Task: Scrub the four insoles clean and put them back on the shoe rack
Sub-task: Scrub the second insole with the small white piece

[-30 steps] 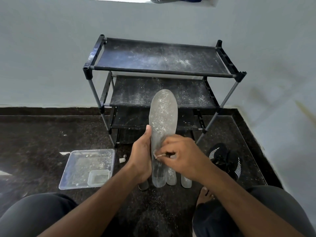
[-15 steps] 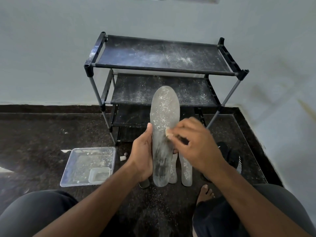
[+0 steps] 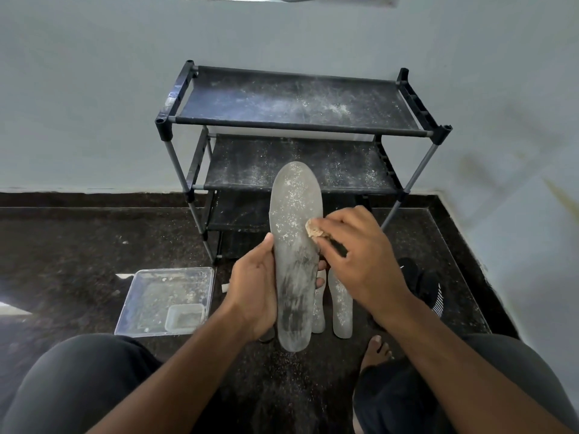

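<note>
A grey insole, speckled with white powder on its upper half, stands upright in front of me. My left hand grips its lower left edge, thumb along the side. My right hand pinches a small tan scrub pad against the insole's right edge at mid-height. Two more insoles lie on the floor behind the held one, partly hidden. The black three-shelf shoe rack stands against the wall, its shelves dusted with white powder.
A clear plastic tray holding a small tub sits on the dark floor at the left. A black shoe lies at the right by my bare foot. My knees fill the bottom corners.
My right hand has moved the pad up the insole, from near the heel to mid-height at the right edge. The lower part now looks darker and cleaner. My left hand's grip is unchanged.
</note>
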A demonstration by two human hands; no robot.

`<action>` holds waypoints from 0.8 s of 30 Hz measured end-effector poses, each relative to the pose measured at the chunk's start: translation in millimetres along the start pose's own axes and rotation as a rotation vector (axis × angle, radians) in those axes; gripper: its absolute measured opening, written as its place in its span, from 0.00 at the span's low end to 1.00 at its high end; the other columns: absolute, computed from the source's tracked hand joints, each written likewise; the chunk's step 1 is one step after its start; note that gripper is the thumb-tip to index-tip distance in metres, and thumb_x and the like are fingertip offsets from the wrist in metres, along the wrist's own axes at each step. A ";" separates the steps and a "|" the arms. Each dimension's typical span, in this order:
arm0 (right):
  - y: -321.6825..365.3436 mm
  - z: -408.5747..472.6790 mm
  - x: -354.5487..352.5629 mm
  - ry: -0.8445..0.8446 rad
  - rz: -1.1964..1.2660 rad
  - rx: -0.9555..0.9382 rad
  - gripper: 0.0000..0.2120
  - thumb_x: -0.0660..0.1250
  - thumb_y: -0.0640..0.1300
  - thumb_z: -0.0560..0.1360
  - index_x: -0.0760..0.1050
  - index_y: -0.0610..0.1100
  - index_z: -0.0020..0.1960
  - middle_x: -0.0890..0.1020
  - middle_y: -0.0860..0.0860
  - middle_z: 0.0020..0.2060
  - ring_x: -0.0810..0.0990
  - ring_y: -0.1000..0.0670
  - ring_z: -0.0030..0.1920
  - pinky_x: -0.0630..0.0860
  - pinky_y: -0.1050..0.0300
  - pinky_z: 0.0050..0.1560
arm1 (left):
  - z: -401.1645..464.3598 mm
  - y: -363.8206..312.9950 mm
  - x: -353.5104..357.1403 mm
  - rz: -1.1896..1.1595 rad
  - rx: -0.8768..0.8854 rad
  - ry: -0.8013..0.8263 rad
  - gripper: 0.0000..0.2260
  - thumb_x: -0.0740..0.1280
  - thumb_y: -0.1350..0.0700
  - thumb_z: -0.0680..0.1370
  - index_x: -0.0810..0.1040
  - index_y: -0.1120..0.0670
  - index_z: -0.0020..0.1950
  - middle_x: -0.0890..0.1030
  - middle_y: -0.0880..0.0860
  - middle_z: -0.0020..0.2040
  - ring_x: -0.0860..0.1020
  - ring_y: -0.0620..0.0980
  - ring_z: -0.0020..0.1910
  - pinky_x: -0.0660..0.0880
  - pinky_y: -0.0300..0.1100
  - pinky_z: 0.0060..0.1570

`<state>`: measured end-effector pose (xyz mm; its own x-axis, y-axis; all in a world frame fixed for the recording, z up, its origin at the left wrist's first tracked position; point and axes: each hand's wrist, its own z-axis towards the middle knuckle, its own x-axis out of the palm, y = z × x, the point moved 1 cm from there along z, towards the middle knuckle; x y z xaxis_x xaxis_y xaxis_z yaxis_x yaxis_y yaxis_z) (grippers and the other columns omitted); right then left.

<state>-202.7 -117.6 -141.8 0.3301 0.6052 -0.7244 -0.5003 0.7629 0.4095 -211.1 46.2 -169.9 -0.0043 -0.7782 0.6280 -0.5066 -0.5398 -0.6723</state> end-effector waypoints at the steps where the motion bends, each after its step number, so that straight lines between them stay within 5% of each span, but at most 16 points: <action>1: 0.7 -1.2 3.5 0.035 0.000 -0.010 0.08 0.71 0.40 0.78 0.83 0.40 0.56 0.78 0.52 0.48 0.72 0.53 0.49 0.75 0.59 0.50 | -3.1 0.0 -1.1 0.000 0.009 0.009 0.24 0.49 0.47 0.88 0.79 0.57 0.69 0.83 0.61 0.64 0.83 0.59 0.57 0.75 0.63 0.66; 5: 8.7 -7.9 20.7 0.189 0.021 -0.039 0.13 0.67 0.48 0.80 0.81 0.42 0.60 0.73 0.55 0.51 0.71 0.54 0.51 0.78 0.57 0.48 | -6.9 -3.7 -12.1 0.015 0.035 -0.028 0.26 0.47 0.48 0.87 0.80 0.59 0.66 0.86 0.61 0.56 0.86 0.54 0.47 0.85 0.51 0.44; 8: 10.3 -7.3 24.3 0.191 0.156 0.034 0.10 0.69 0.45 0.80 0.82 0.42 0.58 0.73 0.53 0.52 0.72 0.59 0.49 0.76 0.70 0.45 | -1.4 -5.5 -17.0 0.058 0.025 -0.050 0.30 0.46 0.39 0.87 0.79 0.56 0.69 0.84 0.61 0.61 0.84 0.57 0.53 0.82 0.54 0.51; 11: 4.3 -1.3 20.8 0.117 0.449 0.274 0.04 0.72 0.41 0.77 0.81 0.41 0.51 0.75 0.48 0.50 0.80 0.58 0.41 0.80 0.66 0.35 | 4.7 -3.6 -14.9 0.063 0.003 -0.033 0.29 0.46 0.39 0.87 0.79 0.55 0.69 0.83 0.63 0.65 0.80 0.61 0.60 0.76 0.62 0.63; 15: -4.7 1.8 20.2 0.090 0.239 0.252 0.15 0.72 0.39 0.76 0.81 0.42 0.62 0.76 0.52 0.49 0.78 0.59 0.46 0.81 0.60 0.47 | 12.6 -0.5 -11.9 0.090 0.015 -0.014 0.26 0.46 0.42 0.88 0.77 0.54 0.70 0.83 0.61 0.64 0.82 0.60 0.61 0.76 0.64 0.67; 18: 0.7 -1.4 23.6 0.095 0.075 0.154 0.09 0.71 0.41 0.77 0.83 0.40 0.56 0.76 0.52 0.47 0.72 0.61 0.49 0.71 0.73 0.52 | 18.7 1.5 -13.8 0.095 0.007 -0.028 0.27 0.47 0.41 0.88 0.76 0.56 0.72 0.82 0.62 0.65 0.83 0.58 0.61 0.81 0.57 0.62; 22: 15.9 -12.4 28.5 0.254 0.095 0.036 0.10 0.69 0.48 0.79 0.85 0.44 0.51 0.75 0.56 0.44 0.70 0.59 0.48 0.67 0.71 0.52 | 19.1 0.4 -15.6 0.073 -0.011 -0.012 0.30 0.46 0.40 0.87 0.77 0.58 0.71 0.82 0.62 0.66 0.82 0.58 0.64 0.82 0.52 0.60; 24: 16.2 -9.4 20.6 0.185 0.060 0.030 0.09 0.70 0.48 0.78 0.85 0.45 0.54 0.76 0.55 0.45 0.70 0.57 0.48 0.67 0.71 0.50 | 18.3 -1.2 -14.6 0.051 -0.002 0.002 0.29 0.46 0.41 0.88 0.76 0.58 0.72 0.82 0.62 0.66 0.81 0.59 0.65 0.80 0.54 0.63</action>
<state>-211.5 -94.9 -155.4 0.1459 0.5999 -0.7867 -0.4899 0.7346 0.4694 -194.7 52.4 -185.5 -0.0320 -0.8040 0.5938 -0.5075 -0.4987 -0.7027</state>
